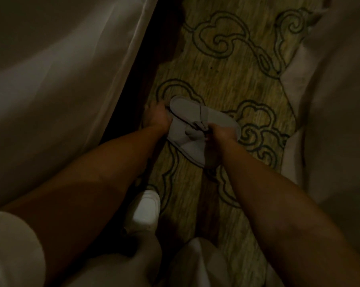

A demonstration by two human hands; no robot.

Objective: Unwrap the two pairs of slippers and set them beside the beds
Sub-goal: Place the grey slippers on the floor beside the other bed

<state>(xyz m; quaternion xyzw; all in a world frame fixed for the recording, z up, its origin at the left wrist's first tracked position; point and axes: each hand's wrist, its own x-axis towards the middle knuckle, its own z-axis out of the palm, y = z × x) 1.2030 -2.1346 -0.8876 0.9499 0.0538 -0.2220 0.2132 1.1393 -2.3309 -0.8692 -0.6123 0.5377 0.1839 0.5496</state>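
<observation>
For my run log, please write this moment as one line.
stage: handling slippers | left hand: grips slippers | right hand: grips slippers | place: over carpet between two beds | placed: not yet

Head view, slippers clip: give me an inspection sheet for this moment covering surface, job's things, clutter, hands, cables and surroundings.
Surface: patterned carpet with dark scroll motifs, in the aisle between two beds; the image is dim.
Job's things: one pair of pale slippers, held over the carpet; no wrapper can be made out. A second pair is not seen.
Clutter: nothing seen.
Hands: left hand grips the slippers' left end; right hand pinches near their middle.
Cables: nothing seen.
Surroundings: white bed linen on the left and on the right; the person's white shoe stands on the carpet.
</observation>
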